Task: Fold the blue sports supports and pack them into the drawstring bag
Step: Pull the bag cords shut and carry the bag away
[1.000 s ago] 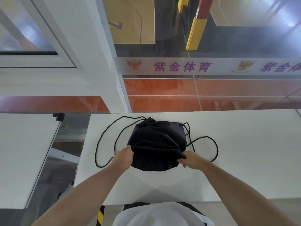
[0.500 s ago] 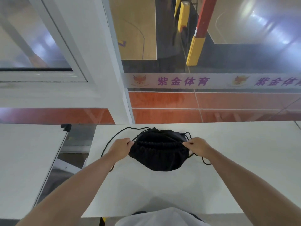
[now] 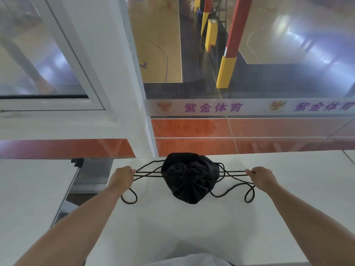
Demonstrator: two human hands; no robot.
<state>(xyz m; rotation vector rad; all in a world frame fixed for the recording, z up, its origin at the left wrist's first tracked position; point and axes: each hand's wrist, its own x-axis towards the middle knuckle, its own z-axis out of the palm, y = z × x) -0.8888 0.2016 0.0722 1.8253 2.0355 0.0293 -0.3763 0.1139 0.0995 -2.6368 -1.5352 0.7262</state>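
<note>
Both hands are working the cords here, out wide on either side of the black drawstring bag (image 3: 189, 177), which is sitting on the white table (image 3: 192, 227) near its far edge, roughly midway between the 2 fists. The left hand (image 3: 123, 176) is curling tight into a fist around the black cords (image 3: 148, 172) on its side, and those lines are running straight and taut from the knuckles to the bag's neck, while a slack loop is drooping below the wrist onto the tabletop. The right hand (image 3: 262, 177) is doing the mirror job, fingers closing hard on its own pair of cords, which are stretching level toward the bag, with 2 loose loops trailing down beside it. The bag's mouth is bunching into tight puckers at the centre, facing the camera, and the fabric is bulging round behind it. The blue supports are not showing anywhere; whether they are inside the bag, I cannot tell. A second white table (image 3: 28, 198) is standing off to the left, apart from this one, and a glass wall with a purple-lettered strip (image 3: 213, 108) is running behind.
</note>
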